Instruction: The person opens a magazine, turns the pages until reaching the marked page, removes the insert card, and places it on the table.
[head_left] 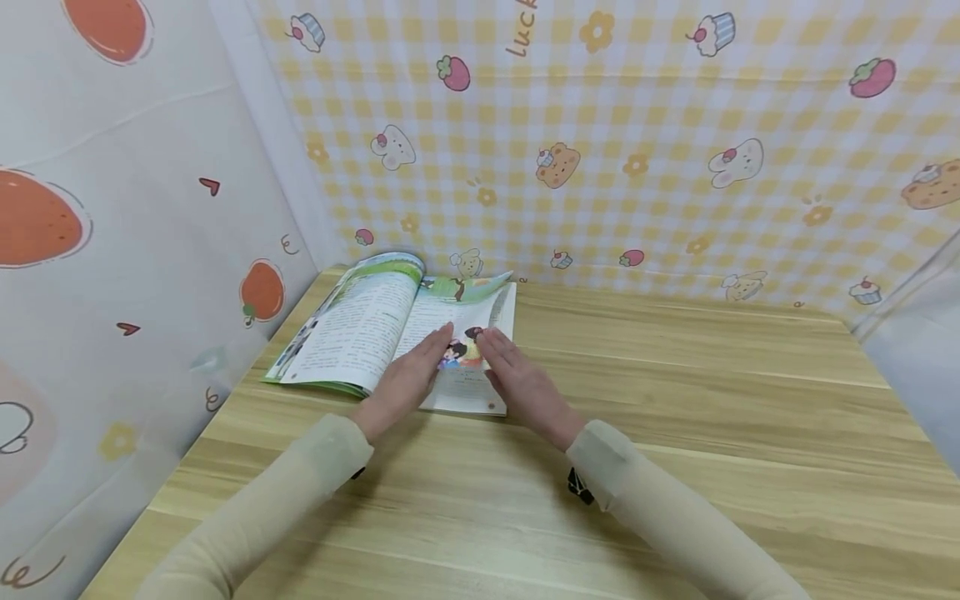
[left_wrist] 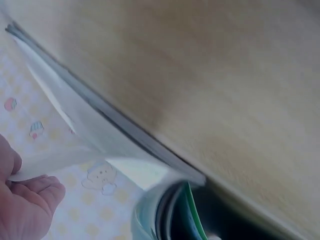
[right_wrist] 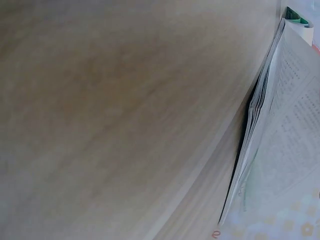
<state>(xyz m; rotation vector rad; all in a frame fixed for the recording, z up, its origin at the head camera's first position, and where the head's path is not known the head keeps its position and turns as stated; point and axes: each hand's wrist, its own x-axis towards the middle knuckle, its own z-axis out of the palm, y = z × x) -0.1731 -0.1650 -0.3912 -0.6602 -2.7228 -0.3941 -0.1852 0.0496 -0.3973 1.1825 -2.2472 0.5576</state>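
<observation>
Left wrist (unlike head) shows the left hand (left_wrist: 27, 207) pinching 1 page (left_wrist: 60, 161).

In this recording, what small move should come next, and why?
Probably guide the raised page leftward across the open magazine: the left hand pinches it, it stands off the sheets beneath, and the right hand is close by.

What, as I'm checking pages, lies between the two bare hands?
The head view shows a colourful printed cartoon on a white page of the open paper booklet.
</observation>
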